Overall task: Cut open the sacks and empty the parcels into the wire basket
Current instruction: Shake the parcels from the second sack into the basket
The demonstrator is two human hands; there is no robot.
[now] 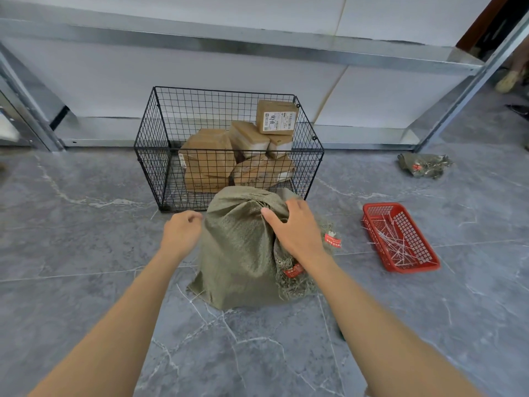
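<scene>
My left hand (181, 233) is at the left edge of the sack (240, 253), near its top, with the fingers curled in and the knuckles against the cloth; I cannot tell whether they have caught any fabric or only touch it. The sack stands on the grey floor (86, 239), a green woven bag, bulging and creased, its neck gathered into folds at the top right and its frayed edge hanging down its right side. Just behind the sack, touching or nearly touching its top, is the basket (151, 173), black wire, with brown parcels (209, 159) heaped inside toward its right half, the top one showing a white label. My right hand (297, 227) lies over the sack's gathered neck, thumb stretched out to the left and pressed on the cloth, fingers bent down over the bunched folds and gripping them. Two red tags (333, 240) show on the frayed edge just right of that hand and below the wrist. Well to the right of the sack sits a red tray (412, 267) holding loose white ties (398, 242). Farther right of the sack and further back lies a crumpled sack (423, 164), flat on the floor.
</scene>
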